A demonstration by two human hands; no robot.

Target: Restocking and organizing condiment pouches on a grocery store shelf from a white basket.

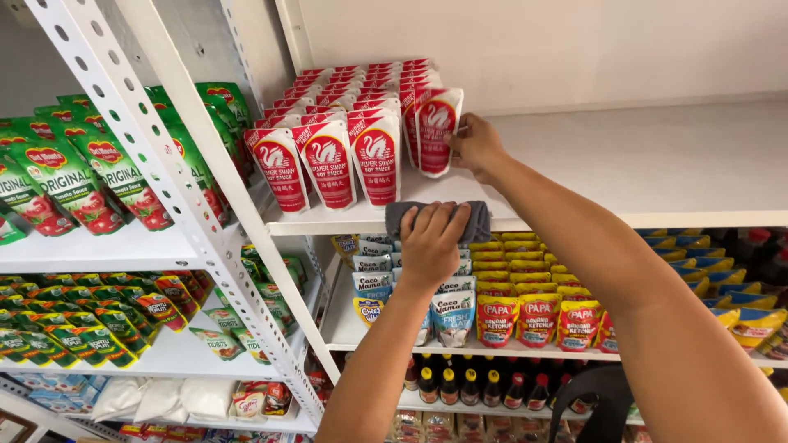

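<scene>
Left hand (432,238): fingers curled and pressed together over a grey cloth (476,221); the palm is laid flat against the front lip of the shelf.
Grey cloth: soft, matte fabric, bunched into a thick roll; held on the front edge of the white shelf (657,168), just below the red pouches. One end is seen sticking out to the right of the hand.
Right hand (476,146): fingers closed on the right edge of a red pouch (437,130); the thumb side is hidden behind the pouch, so the exact pinch cannot be told.
Red pouch: glossy flexible film, flat-sided, rounded at the base, red with a white oval panel; stood upright, tilted slightly, at the right end of the front row.
Red pouch rows (345,123): same pouches, packed upright in files running back to the wall; the front ones lean forward.
White shelf: smooth, painted, flat board; bare surface is seen to the right of the pouches.
Upright (156,148): white perforated metal angle, set between two shelf bays.
Green pouches (74,176): glossy, stood upright on the left bay.
Yellow-and-red pouches (538,316): glossy, ranked on the shelf below.
Dark bottles (472,385): small, red-capped, lined on the lower shelf.
</scene>
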